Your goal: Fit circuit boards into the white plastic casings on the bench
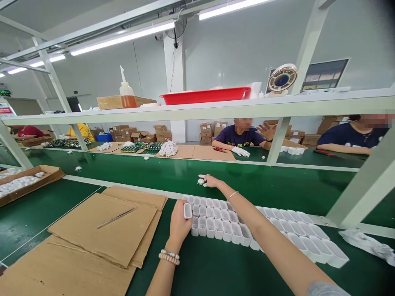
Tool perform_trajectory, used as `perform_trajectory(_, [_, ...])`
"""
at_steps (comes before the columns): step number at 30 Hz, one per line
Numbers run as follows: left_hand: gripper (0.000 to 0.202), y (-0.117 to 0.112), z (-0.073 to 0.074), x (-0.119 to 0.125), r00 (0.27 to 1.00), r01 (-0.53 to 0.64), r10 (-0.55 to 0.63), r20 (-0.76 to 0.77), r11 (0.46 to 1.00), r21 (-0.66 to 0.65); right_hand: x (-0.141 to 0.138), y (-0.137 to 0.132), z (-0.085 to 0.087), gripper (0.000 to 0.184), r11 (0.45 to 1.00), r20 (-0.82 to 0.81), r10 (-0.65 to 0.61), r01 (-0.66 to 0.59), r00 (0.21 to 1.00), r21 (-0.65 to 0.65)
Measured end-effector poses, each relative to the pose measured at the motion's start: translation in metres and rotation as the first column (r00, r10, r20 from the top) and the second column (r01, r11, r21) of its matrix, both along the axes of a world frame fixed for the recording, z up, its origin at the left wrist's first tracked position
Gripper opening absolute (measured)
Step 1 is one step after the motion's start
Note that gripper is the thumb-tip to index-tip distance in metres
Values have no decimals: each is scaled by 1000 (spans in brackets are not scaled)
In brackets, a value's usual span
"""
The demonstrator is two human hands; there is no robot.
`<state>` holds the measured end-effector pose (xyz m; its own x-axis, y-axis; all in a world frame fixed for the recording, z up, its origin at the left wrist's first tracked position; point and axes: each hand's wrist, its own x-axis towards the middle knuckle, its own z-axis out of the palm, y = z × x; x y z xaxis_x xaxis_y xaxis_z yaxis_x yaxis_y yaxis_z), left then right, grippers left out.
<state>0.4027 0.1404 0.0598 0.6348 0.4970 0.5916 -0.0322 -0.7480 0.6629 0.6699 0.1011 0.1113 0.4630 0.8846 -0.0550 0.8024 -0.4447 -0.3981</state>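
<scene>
My left hand (180, 222) is closed around a small white plastic casing (187, 211), its open end facing up toward me. My right hand (211, 181) reaches out over the green conveyor belt (173, 172). Its fingertips are at a small white part (201, 181) with a dark edge, lying low against the belt; the thumb side is partly hidden. Beneath and beside my forearms stand rows of white open casings (219, 226), close together on the green bench. My right forearm covers some of them.
Stacked cardboard sheets (105, 226) lie at left, with metal tweezers (117, 218) on top. A cardboard tray (46, 176) of white parts stands far left. A crumpled white glove (367, 244) lies right. Across the belt sit co-workers (239, 137). A shelf (197, 111) crosses overhead.
</scene>
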Motion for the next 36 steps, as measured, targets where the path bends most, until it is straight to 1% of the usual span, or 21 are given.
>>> perform_trajectory(3, [18, -7, 4, -2, 994, 101, -102, 38, 995, 5, 7, -4, 3, 28, 1000, -81, 22, -20, 996, 21])
perform_trajectory(5, [17, -11, 5, -3, 990, 127, -127, 54, 992, 3, 9, -11, 10, 26, 997, -141, 53, -46, 989, 55])
perform_trajectory(7, [15, -15, 6, -4, 989, 132, -129, 73, 991, -24, 6, -24, 20, 25, 991, -204, 93, -70, 975, 117])
perform_trajectory(9, [19, -20, 8, -6, 984, 153, -144, 103, 984, -87, -3, -47, 30, 29, 974, -268, 142, -86, 953, 208])
perform_trajectory(10, [23, -24, 11, -7, 978, 182, -166, 125, 974, -133, -11, -62, 35, 34, 961, -297, 171, -92, 939, 262])
perform_trajectory(12, [29, -35, 20, -12, 957, 281, -252, 147, 930, -235, -32, -101, 41, 47, 923, -342, 234, -98, 910, 371])
perform_trajectory(14, [29, -51, 36, -17, 908, 414, -410, 87, 848, -331, -60, -147, 44, 58, 878, -369, 278, -78, 887, 472])
perform_trajectory(15, [31, -59, 45, -19, 858, 481, -513, 24, 788, -384, -74, -170, 44, 60, 853, -382, 297, -63, 875, 518])
perform_trajectory(16, [33, -69, 55, -20, 783, 542, -620, -38, 712, -446, -88, -193, 44, 59, 814, -415, 315, -18, 853, 580])
perform_trajectory(17, [35, -78, 63, -20, 689, 589, -720, -81, 622, -515, -102, -214, 43, 58, 792, -431, 323, 8, 843, 610])
perform_trajectory(18, [38, -86, 69, -20, 592, 617, -800, -101, 530, -582, -114, -233, 44, 58, 779, -426, 313, 27, 849, 626])
perform_trajectory(19, [40, -93, 72, -18, 508, 627, -856, -98, 446, -639, -124, -249, 44, 57, 763, -402, 300, 35, 865, 645])
perform_trajectory(20, [43, -99, 73, -16, 449, 625, -890, -80, 377, -684, -133, -262, 46, 55, 751, -357, 291, 20, 888, 660])
perform_trajectory(21, [45, -103, 71, -13, 423, 619, -905, -51, 329, -713, -140, -271, 48, 53, 740, -298, 284, -11, 912, 673])
perform_trajectory(22, [46, -106, 67, -11, 426, 614, -904, -17, 303, -729, -146, -277, 49, 50, 728, -227, 286, -57, 931, 683])
perform_trajectory(23, [47, -107, 62, -9, 443, 612, -896, 13, 293, -734, -151, -281, 51, 47, 717, -155, 298, -114, 942, 688])
perform_trajectory(25, [48, -107, 50, -6, 485, 618, -873, 47, 305, -725, -157, -283, 52, 42, 704, -53, 343, -219, 938, 676])
perform_trajectory(28, [49, -104, 38, -6, 511, 623, -860, 4, 367, -691, -162, -277, 47, 38, 719, -35, 401, -291, 915, 631])
perform_trajectory(31, [54, -102, 36, -8, 512, 604, -857, -60, 409, -684, -164, -272, 37, 37, 747, -53, 405, -297, 913, 595])
perform_trajectory(33, [56, -103, 38, -8, 504, 602, -861, -71, 409, -685, -164, -270, 33, 38, 756, -56, 394, -289, 917, 587])
perform_trajectory(36, [53, -103, 40, -8, 496, 625, -866, -57, 402, -670, -166, -268, 32, 37, 764, -55, 389, -288, 920, 578])
